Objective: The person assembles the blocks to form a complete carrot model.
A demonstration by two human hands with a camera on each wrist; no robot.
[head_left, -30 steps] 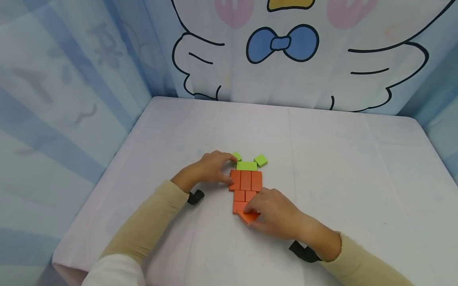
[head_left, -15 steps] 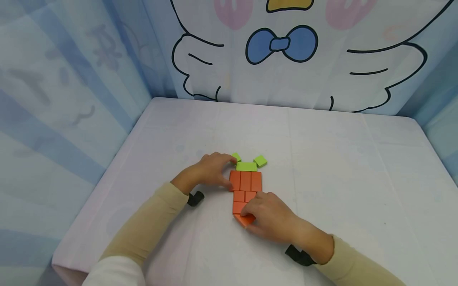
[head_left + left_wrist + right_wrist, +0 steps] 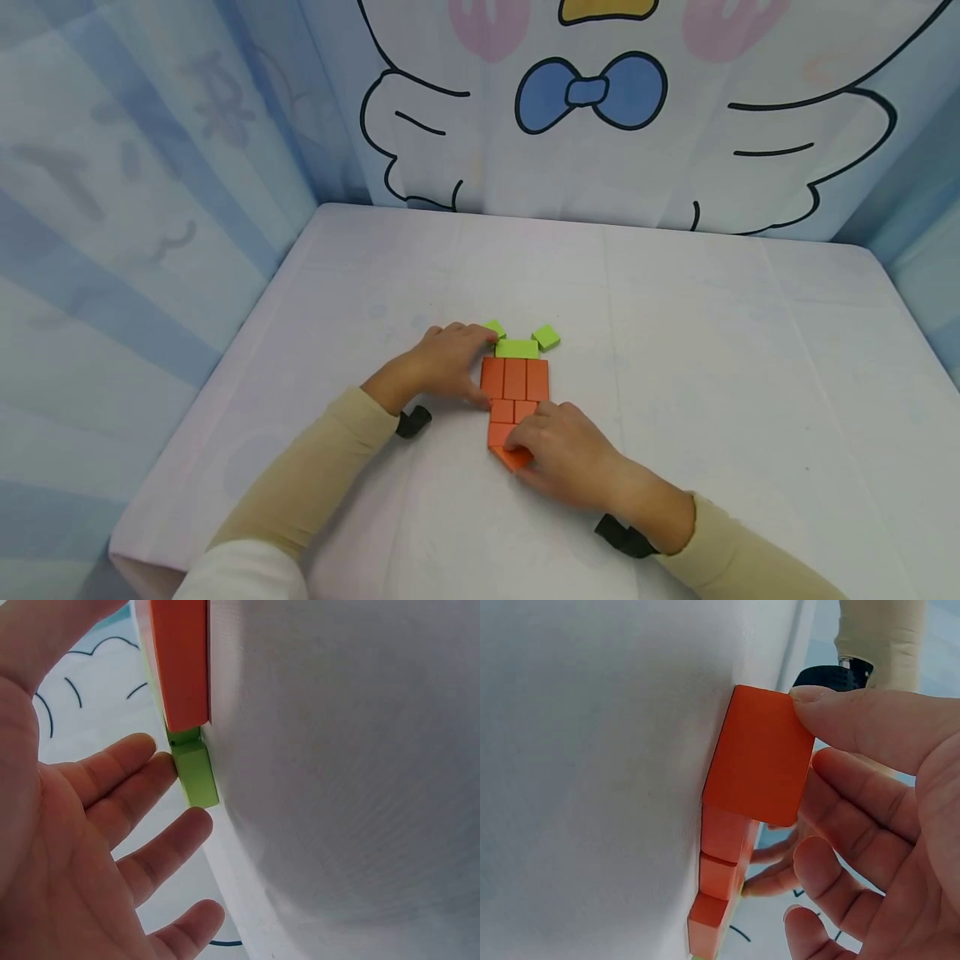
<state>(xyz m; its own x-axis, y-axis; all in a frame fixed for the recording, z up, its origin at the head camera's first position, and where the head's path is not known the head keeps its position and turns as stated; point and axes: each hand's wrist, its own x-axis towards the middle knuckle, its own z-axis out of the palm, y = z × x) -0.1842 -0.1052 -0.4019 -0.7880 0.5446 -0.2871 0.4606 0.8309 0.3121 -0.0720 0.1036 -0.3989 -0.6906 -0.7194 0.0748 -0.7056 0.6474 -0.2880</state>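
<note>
Orange wooden blocks (image 3: pixel 514 379) lie flat in a column that narrows toward the person. My right hand (image 3: pixel 573 458) pinches an orange triangular block (image 3: pixel 512 457) at the column's near end, its slanted side showing at the left. The right wrist view shows the thumb at a corner of this block's flat face (image 3: pixel 761 754). My left hand (image 3: pixel 447 362) is spread along the column's left side, thumb tip near the lower corner of the wide orange row. Its fingertips are right at a small green block (image 3: pixel 196 774), partly hidden in the head view.
A long green block (image 3: pixel 517 348) lies across the column's far end, with another small green block (image 3: pixel 546 337) turned at its right corner. The white-covered table (image 3: pixel 712 358) meets a printed curtain (image 3: pixel 592 158) at the back.
The orange triangular block has shifted slightly left and toward the person, turning to line up with the column's near end. My left thumb has slid a little down the column's side.
</note>
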